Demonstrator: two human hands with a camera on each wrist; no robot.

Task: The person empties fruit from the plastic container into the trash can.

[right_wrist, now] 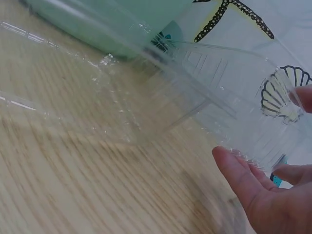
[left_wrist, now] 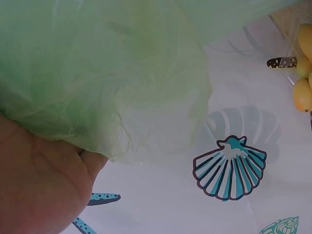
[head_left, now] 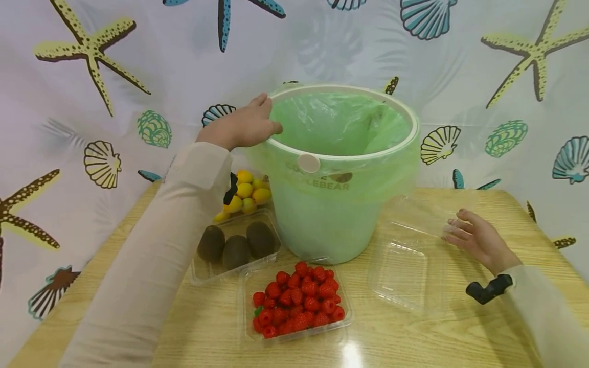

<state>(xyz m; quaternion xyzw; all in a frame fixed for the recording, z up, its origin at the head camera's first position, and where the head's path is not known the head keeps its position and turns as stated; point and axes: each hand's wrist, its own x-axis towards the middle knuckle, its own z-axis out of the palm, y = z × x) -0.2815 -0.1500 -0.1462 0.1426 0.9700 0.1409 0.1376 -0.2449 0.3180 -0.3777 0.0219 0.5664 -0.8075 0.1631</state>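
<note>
My left hand (head_left: 246, 122) grips the left rim of a trash bin (head_left: 322, 220), its thumb over the white ring. A thin green bag (left_wrist: 122, 87) lines the bin and hangs over the outside, hiding some of that hand's fingers in the left wrist view. At the right, my right hand (head_left: 480, 240) holds the edge of a clear plastic clamshell container (head_left: 405, 271). Its fingers (right_wrist: 234, 170) lie along the raised part of the clear plastic. No contents show inside that container, which stands beside the bin.
A clear tray of red raspberries (head_left: 299, 301) sits in front of the bin. To its left are dark oval fruits (head_left: 236, 251) in another clear tray, with small yellow fruits (head_left: 246, 191) behind. A seashell-patterned cloth (head_left: 138, 61) hangs behind the wooden table (head_left: 386, 342).
</note>
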